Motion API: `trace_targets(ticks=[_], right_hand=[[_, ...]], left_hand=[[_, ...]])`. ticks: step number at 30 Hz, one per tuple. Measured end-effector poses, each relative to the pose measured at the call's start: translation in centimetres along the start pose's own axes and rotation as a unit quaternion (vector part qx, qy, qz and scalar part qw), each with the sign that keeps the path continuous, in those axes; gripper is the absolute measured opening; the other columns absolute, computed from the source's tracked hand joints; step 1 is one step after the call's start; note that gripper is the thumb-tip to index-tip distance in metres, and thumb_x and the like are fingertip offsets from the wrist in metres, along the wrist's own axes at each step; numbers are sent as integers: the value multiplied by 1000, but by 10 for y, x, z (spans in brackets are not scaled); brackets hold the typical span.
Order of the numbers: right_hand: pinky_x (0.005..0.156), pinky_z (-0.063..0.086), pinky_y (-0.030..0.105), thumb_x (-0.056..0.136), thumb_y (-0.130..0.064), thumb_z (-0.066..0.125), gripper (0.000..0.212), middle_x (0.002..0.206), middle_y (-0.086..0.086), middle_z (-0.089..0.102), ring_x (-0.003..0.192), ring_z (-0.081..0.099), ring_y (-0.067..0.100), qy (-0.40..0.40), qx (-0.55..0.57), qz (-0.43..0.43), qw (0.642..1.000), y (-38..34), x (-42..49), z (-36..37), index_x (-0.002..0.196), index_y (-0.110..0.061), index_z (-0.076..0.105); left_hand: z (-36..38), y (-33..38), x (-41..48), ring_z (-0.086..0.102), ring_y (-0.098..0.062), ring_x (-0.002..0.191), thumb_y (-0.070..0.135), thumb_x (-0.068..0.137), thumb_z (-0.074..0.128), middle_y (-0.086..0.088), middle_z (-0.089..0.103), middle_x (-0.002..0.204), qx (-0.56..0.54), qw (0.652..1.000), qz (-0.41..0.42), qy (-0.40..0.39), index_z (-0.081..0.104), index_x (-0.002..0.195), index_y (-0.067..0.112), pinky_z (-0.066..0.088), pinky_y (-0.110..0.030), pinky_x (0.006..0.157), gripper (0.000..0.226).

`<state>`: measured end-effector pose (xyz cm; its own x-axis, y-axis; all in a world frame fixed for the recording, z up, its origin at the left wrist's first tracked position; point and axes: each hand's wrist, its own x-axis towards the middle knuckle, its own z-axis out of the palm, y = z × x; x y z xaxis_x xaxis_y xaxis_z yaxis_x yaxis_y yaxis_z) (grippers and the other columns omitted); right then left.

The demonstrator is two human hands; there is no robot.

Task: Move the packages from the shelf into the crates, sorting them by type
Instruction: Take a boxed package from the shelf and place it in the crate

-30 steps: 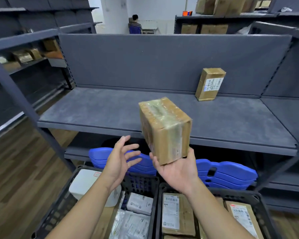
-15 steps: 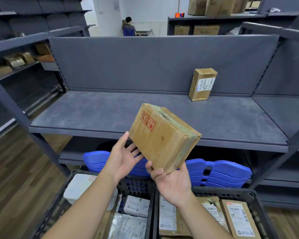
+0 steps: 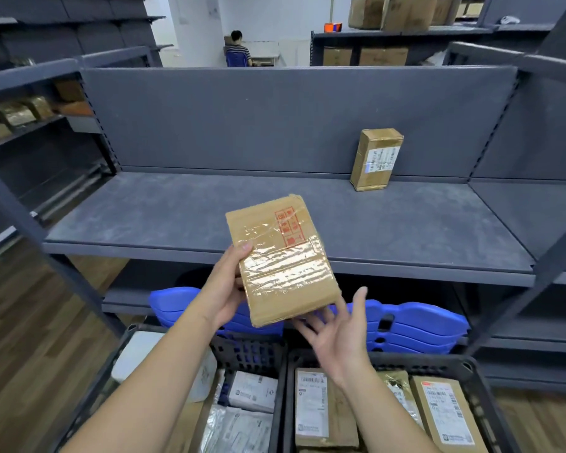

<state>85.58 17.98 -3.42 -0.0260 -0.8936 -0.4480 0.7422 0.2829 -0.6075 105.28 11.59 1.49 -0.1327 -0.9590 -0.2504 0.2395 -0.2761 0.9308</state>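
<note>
A taped brown cardboard box (image 3: 280, 259) with a red stamp is held in the air in front of the grey shelf (image 3: 177, 217). My left hand (image 3: 224, 286) grips its left edge, thumb on the top face. My right hand (image 3: 335, 331) is under its lower right corner with the fingers spread and straight. A second brown box (image 3: 374, 160) with a white label leans upright against the shelf's back panel. Below are two dark crates: the left crate (image 3: 242, 353) holds white bags and packets, the right crate (image 3: 471, 371) holds brown labelled boxes.
Blue plastic pieces (image 3: 415, 325) are stacked on the lower shelf behind the crates. A slanted shelf post (image 3: 40, 230) stands on the left. Another rack (image 3: 20, 112) at left carries packages. A person (image 3: 239, 49) sits far behind. The floor (image 3: 30, 338) is wood.
The box has turned over so its taped flat face with the red stamp faces me. My left hand took hold of its left edge, and my right hand opened beneath it.
</note>
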Motion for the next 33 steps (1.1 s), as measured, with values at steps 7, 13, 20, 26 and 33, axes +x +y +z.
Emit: trace_targets(ticks=[7, 13, 20, 26, 33], right_hand=[[86, 59, 41, 110, -49, 35, 47, 120, 3, 78, 119, 69, 26, -75, -211, -47, 974, -21, 2, 4, 122, -23, 72], [98, 59, 53, 107, -57, 39, 45, 118, 3, 78, 115, 70, 25, -97, -272, -13, 957, -33, -4, 11, 113, -33, 76], [108, 51, 61, 92, -72, 43, 60, 125, 2, 76, 124, 66, 30, -116, -352, 18, 929, -50, 1, 13, 125, -31, 71], [101, 51, 68, 104, -71, 28, 56, 122, -14, 76, 121, 66, 18, -86, -350, 38, 932, -67, 5, 13, 118, -45, 76], [96, 56, 66, 93, -75, 48, 62, 140, -5, 68, 124, 69, 28, -131, -259, 68, 955, -76, 6, 15, 135, -36, 69]], left_hand=[[-2, 9, -11, 66, -38, 123, 79, 76, 69, -9, 77, 121, 86, 996, -25, 23, 77, 121, 22, 46, -55, 113, 73], [-9, 17, -13, 47, -22, 68, 105, 67, 37, 10, 69, 72, 245, 966, -75, 33, 77, 74, 37, 35, -34, 64, 80], [-24, 21, -17, 63, -29, 64, 80, 82, 47, -9, 77, 119, 168, 971, -137, -98, 63, 136, 26, 58, -33, 55, 78], [-34, 13, -21, 72, -36, 113, 16, 83, 87, 6, 67, 138, 176, 968, -68, -166, 53, 145, 30, 63, -58, 85, 71], [-22, 3, -24, 70, -20, 114, -13, 97, 40, -6, 61, 149, -24, 993, -42, -110, 73, 132, 26, 60, -50, 80, 62]])
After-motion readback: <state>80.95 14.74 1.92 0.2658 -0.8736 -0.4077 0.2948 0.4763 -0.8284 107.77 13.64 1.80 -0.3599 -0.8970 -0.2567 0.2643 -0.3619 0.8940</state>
